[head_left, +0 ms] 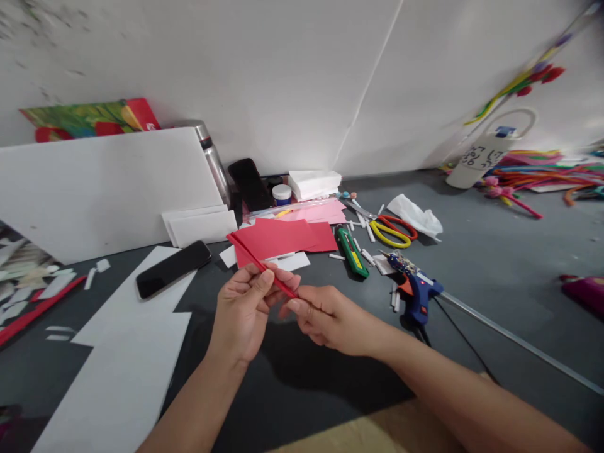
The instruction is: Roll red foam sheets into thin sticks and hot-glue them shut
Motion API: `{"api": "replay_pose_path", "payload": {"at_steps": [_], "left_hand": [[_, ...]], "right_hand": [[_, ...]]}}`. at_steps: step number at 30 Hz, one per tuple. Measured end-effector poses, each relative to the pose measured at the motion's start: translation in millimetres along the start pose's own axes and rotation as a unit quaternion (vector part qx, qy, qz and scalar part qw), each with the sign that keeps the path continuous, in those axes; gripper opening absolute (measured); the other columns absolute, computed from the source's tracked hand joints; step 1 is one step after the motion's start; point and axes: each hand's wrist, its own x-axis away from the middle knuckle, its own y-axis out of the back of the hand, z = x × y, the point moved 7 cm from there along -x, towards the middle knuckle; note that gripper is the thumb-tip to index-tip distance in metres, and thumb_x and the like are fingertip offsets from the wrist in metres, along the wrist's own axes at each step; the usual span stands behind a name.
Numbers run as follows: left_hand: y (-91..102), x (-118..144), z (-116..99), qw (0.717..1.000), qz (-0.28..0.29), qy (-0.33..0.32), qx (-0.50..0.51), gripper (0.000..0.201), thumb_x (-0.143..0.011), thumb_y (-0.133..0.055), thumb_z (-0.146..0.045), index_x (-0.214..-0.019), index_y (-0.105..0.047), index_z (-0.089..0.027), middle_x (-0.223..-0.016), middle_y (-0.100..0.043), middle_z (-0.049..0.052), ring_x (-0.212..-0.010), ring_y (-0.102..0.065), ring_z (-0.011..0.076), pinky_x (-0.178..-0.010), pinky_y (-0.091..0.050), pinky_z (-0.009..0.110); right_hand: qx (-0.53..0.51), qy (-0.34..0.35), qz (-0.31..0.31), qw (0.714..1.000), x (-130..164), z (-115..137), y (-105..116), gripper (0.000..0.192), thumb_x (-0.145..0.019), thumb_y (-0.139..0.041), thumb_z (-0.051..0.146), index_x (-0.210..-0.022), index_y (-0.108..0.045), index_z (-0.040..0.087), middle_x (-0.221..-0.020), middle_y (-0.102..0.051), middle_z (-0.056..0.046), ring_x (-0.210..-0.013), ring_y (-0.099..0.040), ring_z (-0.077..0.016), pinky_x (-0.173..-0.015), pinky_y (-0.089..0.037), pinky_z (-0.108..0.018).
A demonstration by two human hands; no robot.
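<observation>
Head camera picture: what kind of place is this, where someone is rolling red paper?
Probably a home craft corner on the floor. A blue glue gun, scissors and a green cutter lie about, and both hands hold a rolled red paper strip.

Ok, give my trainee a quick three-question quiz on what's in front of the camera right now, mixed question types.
1. True or false: both hands pinch the thin red paper strip.
2. Which lies on the white foam sheet? A) black smartphone B) blue glue gun C) green utility knife
3. Fill in: the scissors with yellow and red handles lie to the ____ of the green utility knife.

Key: 1 true, the left hand and right hand both grip it. 2 A. 3 right.
</observation>
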Motion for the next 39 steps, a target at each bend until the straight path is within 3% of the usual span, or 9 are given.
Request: {"api": "replay_pose_path", "payload": {"at_steps": [11, 15, 19, 22, 25, 29, 33, 36, 39], "left_hand": [[-2.3, 1, -2, 0.999, 0.038, 0.016, 0.001, 0.009, -0.084, -0.076, -0.02, -0.09, -0.072, -0.016, -0.084, -0.078, 0.005, -0.081, -0.076, 0.0188, -0.076, -0.06, 0.027], [0.6, 1, 1, 1.0, -0.003, 0.006, -0.023, 0.01, -0.082, -0.077, -0.02, -0.088, -0.071, -0.015, -0.08, -0.078, 0.006, -0.08, -0.076, 0.0206, -0.075, -0.061, 0.028], [4.6, 1, 6, 0.997, -0.057, -0.007, -0.045, 0.015, -0.08, -0.079, -0.023, -0.088, -0.071, -0.014, -0.081, -0.078, 0.007, -0.08, -0.076, 0.0224, -0.073, -0.061, 0.031], [5.2, 1, 7, 0.997, -0.065, -0.011, -0.051, 0.017, -0.079, -0.08, -0.025, -0.089, -0.071, -0.014, -0.083, -0.078, 0.007, -0.081, -0.076, 0.0231, -0.074, -0.061, 0.032], [2.6, 0, 5, 0.998, -0.035, -0.008, -0.043, 0.015, -0.082, -0.078, -0.024, -0.092, -0.071, -0.014, -0.086, -0.078, 0.007, -0.085, -0.076, 0.0229, -0.077, -0.061, 0.032], [-1.5, 1, -2, 1.0, 0.01, -0.003, -0.02, 0.013, -0.081, -0.078, -0.023, -0.09, -0.071, -0.016, -0.084, -0.078, 0.006, -0.082, -0.076, 0.0234, -0.078, -0.062, 0.035], [-4.8, 3, -8, 1.0, 0.025, 0.002, -0.008, 0.013, -0.079, -0.08, -0.023, -0.087, -0.072, -0.017, -0.079, -0.078, 0.004, -0.077, -0.077, 0.022, -0.071, -0.062, 0.031], [-3.8, 2, -6, 1.0, -0.001, -0.009, -0.025, 0.012, -0.08, -0.08, -0.021, -0.087, -0.072, -0.016, -0.08, -0.078, 0.005, -0.078, -0.076, 0.0219, -0.072, -0.062, 0.03], [0.7, 2, 1, 0.997, -0.049, -0.019, -0.048, 0.014, -0.08, -0.079, -0.022, -0.088, -0.071, -0.014, -0.082, -0.078, 0.007, -0.08, -0.076, 0.0225, -0.074, -0.061, 0.031]], "right_hand": [[-0.236, -0.099, 0.116, 0.96, 2, -8, -12, 0.037, -0.097, -0.052, 0.052, -0.098, -0.06, 0.016, -0.053, -0.023, 0.014, -0.039, -0.016, -0.0047, -0.034, -0.018, -0.016], [0.051, -0.021, -0.002, 0.998, -2, -6, 3, 0.032, -0.101, -0.044, 0.043, -0.089, -0.055, 0.016, -0.06, -0.043, 0.006, -0.047, -0.039, -0.0075, -0.046, -0.033, -0.02], [0.366, 0.018, -0.08, 0.927, -3, -7, 3, 0.02, -0.102, -0.04, 0.025, -0.094, -0.054, 0.014, -0.076, -0.062, -0.006, -0.06, -0.054, -0.0144, -0.056, -0.033, -0.026], [0.443, -0.002, -0.087, 0.892, -4, -12, 1, 0.018, -0.102, -0.039, 0.021, -0.098, -0.054, 0.012, -0.075, -0.064, -0.009, -0.058, -0.055, -0.0165, -0.055, -0.031, -0.029], [0.373, 0.035, -0.076, 0.924, -2, -3, 1, 0.019, -0.102, -0.039, 0.024, -0.095, -0.054, 0.014, -0.073, -0.061, -0.005, -0.059, -0.052, -0.0144, -0.057, -0.033, -0.028], [0.1, 0.031, -0.009, 0.994, 1, 5, -1, 0.029, -0.104, -0.039, 0.038, -0.096, -0.055, 0.016, -0.064, -0.045, 0.005, -0.05, -0.042, -0.0084, -0.05, -0.037, -0.021], [-0.093, -0.033, 0.073, 0.992, 3, 0, -10, 0.039, -0.102, -0.038, 0.05, -0.103, -0.057, 0.016, -0.059, -0.032, 0.01, -0.04, -0.029, -0.0062, -0.038, -0.03, -0.018], [0.042, 0.002, 0.019, 0.999, 0, 0, -3, 0.033, -0.103, -0.038, 0.043, -0.098, -0.056, 0.016, -0.062, -0.041, 0.007, -0.046, -0.038, -0.008, -0.046, -0.035, -0.02], [0.293, 0.033, -0.069, 0.953, -3, -3, 2, 0.02, -0.102, -0.04, 0.027, -0.092, -0.054, 0.016, -0.071, -0.057, -0.003, -0.059, -0.051, -0.0126, -0.057, -0.037, -0.025]]}}
